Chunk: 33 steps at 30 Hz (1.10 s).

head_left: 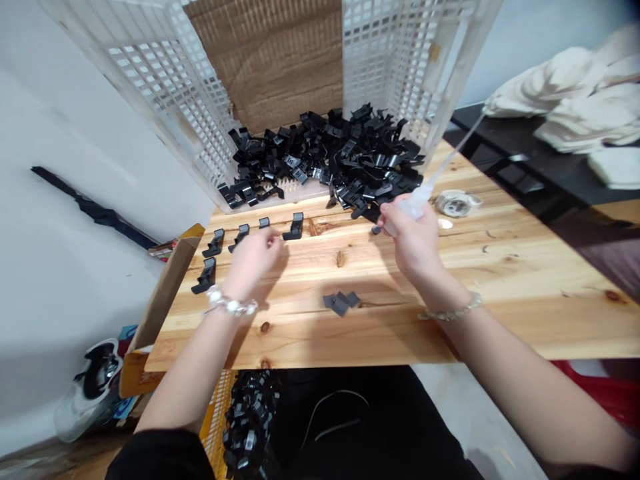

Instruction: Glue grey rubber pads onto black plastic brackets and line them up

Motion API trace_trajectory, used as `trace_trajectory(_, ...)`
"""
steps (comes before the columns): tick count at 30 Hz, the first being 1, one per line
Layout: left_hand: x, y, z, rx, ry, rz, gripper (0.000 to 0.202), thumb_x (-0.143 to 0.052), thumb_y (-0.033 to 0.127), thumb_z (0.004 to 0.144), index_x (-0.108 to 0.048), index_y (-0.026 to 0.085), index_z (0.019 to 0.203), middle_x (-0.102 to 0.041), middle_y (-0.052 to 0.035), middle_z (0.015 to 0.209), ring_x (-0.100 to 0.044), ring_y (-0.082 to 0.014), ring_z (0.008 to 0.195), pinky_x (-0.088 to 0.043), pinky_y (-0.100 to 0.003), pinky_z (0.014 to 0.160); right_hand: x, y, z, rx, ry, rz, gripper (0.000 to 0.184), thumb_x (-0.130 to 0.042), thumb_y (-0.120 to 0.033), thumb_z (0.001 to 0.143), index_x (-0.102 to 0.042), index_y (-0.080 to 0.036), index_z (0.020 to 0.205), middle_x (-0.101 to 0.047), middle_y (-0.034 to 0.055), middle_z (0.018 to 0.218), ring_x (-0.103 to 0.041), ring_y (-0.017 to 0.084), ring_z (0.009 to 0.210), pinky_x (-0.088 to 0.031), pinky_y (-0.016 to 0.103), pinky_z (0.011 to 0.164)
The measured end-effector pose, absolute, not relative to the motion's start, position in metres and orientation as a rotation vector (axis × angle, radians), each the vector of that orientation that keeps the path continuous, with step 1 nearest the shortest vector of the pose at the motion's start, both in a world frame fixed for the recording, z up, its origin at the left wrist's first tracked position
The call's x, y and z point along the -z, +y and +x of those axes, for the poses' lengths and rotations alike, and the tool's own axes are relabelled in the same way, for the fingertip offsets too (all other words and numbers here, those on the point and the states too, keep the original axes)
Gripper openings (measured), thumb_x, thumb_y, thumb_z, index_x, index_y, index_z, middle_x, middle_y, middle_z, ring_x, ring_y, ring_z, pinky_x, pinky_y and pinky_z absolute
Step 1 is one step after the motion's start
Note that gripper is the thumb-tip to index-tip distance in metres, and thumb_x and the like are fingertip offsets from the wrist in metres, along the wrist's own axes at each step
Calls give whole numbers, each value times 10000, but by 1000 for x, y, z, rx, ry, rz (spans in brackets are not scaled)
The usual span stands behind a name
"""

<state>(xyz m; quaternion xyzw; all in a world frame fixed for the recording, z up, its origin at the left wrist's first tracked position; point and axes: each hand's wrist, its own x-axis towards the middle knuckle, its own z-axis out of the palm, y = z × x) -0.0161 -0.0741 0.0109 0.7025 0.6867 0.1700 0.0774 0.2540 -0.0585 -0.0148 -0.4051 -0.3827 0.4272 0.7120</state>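
Observation:
My right hand [415, 243] is wrapped round a small white squeeze bottle [419, 198] with a long thin nozzle, which points up and to the right. My left hand [256, 259] is closed, fingertips pinched together, over the row of black plastic clips; whatever it holds, if anything, is hidden. Just right of its fingertips stands one black clip [295, 227]. Other clips are partly behind the hand or to its left, such as a clip [214, 243] and a nearer clip [204, 276]. Several small dark grey square pads [341, 303] lie between my forearms.
A white plastic basket [165, 133] lies on its side at the back, with a heap of black clips [330, 157] and cardboard [280, 60]. A roll of clear tape [456, 203] is on the wooden table [525, 287]. White cloth bundles [575, 100] lie at right. Below left is a yellow crate [219, 417].

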Motion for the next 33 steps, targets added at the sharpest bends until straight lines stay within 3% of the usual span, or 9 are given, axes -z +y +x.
trace_trajectory(5,12,-32,72,-555,1676,2319,268,-510,312,916,-696,166,1043,-722,-149,1054,-659,-298,938,-461,-360,803,14,-44,272,-944,-663,-902,279,-736,-209,633,-472,-225,721,-517,-67,579,-489,87,505,-331,204,421)
trace_trajectory(12,36,16,133,-690,1530,2343,399,-549,163,888,-535,97,1281,-659,-229,1162,-606,-335,1109,-435,-410,911,16,-39,278,-1027,-572,-939,287,-725,-171,583,-455,-206,673,-500,-72,553,-482,67,479,-312,169,391)
trace_trajectory(18,29,5,125,-774,1409,2272,434,-507,110,883,-464,124,1314,-673,-138,1063,-643,-254,947,-459,-352,831,12,-46,275,-1157,-678,-1005,277,-753,-201,585,-502,-196,702,-539,-55,554,-502,72,484,-327,178,401)
trace_trajectory(21,20,-25,107,-863,1251,2132,401,-532,145,879,-482,207,1272,-651,-50,1019,-626,-177,822,-456,-292,755,11,-52,267,-1231,-751,-1018,271,-779,-228,610,-534,-188,721,-564,-34,558,-492,79,480,-317,195,403)
trace_trajectory(25,15,-67,80,-988,987,1660,323,-608,171,841,-537,219,1152,-633,8,865,-587,-128,738,-432,-244,681,12,-62,251,-1379,-743,-951,308,-824,-226,588,-553,-185,727,-588,-24,601,-492,85,515,-292,198,412)
trace_trajectory(29,19,-92,61,-946,808,1300,359,-744,181,762,-563,211,1070,-671,-17,906,-627,-146,865,-468,-270,787,16,-71,239,-1606,-811,-796,318,-845,-217,594,-600,-184,794,-578,-45,631,-472,70,527,-328,196,452)
trace_trajectory(33,21,-101,53,-777,716,987,283,-770,292,781,-570,202,959,-673,-76,1075,-638,-191,958,-498,-300,759,18,-79,231,-1730,-926,-785,346,-855,-215,600,-609,-201,844,-604,-50,677,-492,78,528,-395,218,492)
